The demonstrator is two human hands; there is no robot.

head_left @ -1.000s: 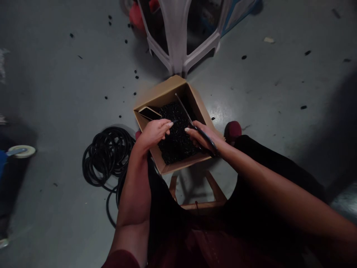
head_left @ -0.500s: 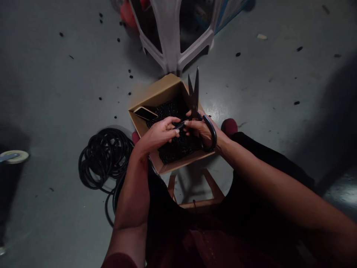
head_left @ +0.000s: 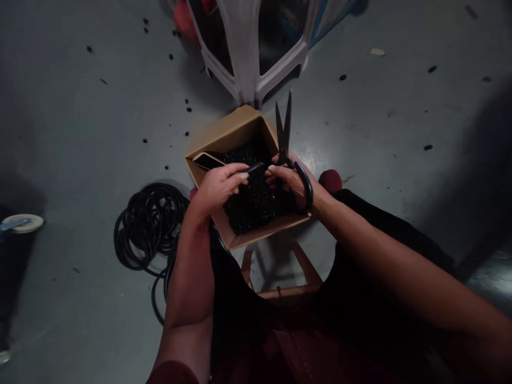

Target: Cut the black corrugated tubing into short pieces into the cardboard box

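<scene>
Over the cardboard box (head_left: pixel 224 129)
My left hand (head_left: pixel 220 186) pinches a ribbed black tube (head_left: pixel 256 168); my right hand (head_left: pixel 294 180) grips scissors (head_left: pixel 284 149), blades spread.

This looks like a workshop or a small factory floor; which of the two cannot be told. The smooth grey floor (head_left: pixel 80 229) is scattered with small black bits (head_left: pixel 343 77), and a loose coil of black tubing (head_left: pixel 162 189) lies on it. A cardboard box (head_left: pixel 222 128) holds a heap of black pieces (head_left: pixel 250 213), open scissors (head_left: pixel 284 141) at its edge. Beyond stands moulded plastic furniture (head_left: pixel 245 53); a pale wheel (head_left: pixel 35 222) shows far left.
</scene>
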